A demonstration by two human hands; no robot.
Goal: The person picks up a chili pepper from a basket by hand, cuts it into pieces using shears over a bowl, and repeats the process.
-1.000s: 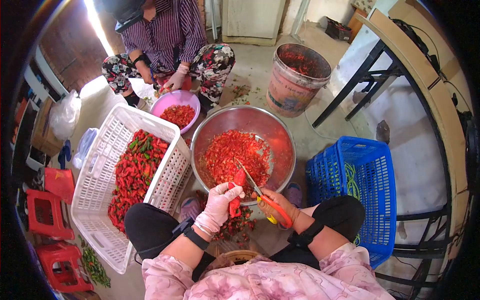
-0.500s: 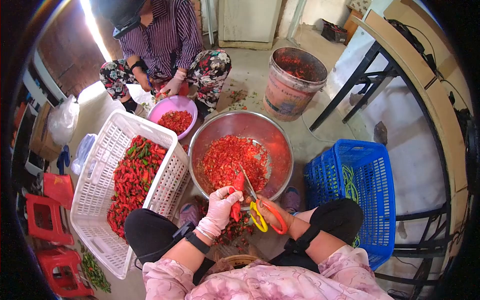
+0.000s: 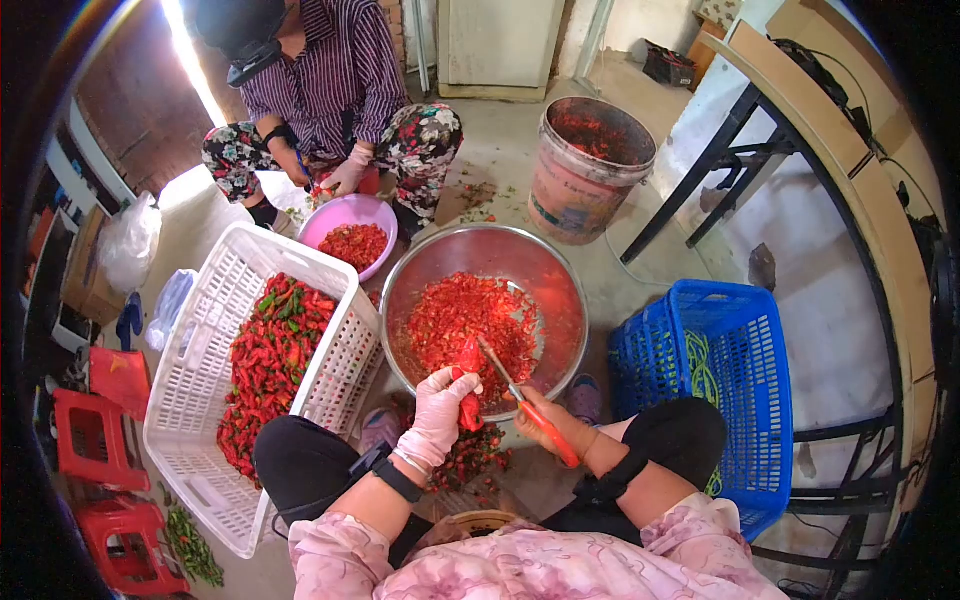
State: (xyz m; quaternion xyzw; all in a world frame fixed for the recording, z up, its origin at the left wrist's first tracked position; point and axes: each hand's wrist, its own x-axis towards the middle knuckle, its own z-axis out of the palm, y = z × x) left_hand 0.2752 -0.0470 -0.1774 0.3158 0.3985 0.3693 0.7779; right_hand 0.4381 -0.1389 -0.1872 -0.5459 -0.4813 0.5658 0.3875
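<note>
My gloved left hand (image 3: 438, 418) is closed around red peppers (image 3: 469, 411), which stick out above and below the fingers over the near rim of a steel bowl (image 3: 562, 318). My bare right hand (image 3: 541, 418) grips orange-handled scissors (image 3: 503, 370). Their blades look closed and point up and left, the tips close beside the peppers. Chopped red pepper (image 3: 455, 312) covers much of the bowl's bottom. Below my hands, dark red and green scraps (image 3: 475, 462) lie on the floor between my legs.
On the left stands a white crate (image 3: 190, 400) of whole red peppers; on the right, a blue crate (image 3: 755, 400) with green strands. A stained bucket (image 3: 575, 195) is beyond the bowl. Opposite, another person (image 3: 335, 90) works over a pink basin (image 3: 385, 215). Red stools (image 3: 85, 440) are at far left.
The scissors have gone from open to closed, with the yellow handle no longer visible. My right hand has turned slightly. My left hand still holds the peppers, shifted a little.
</note>
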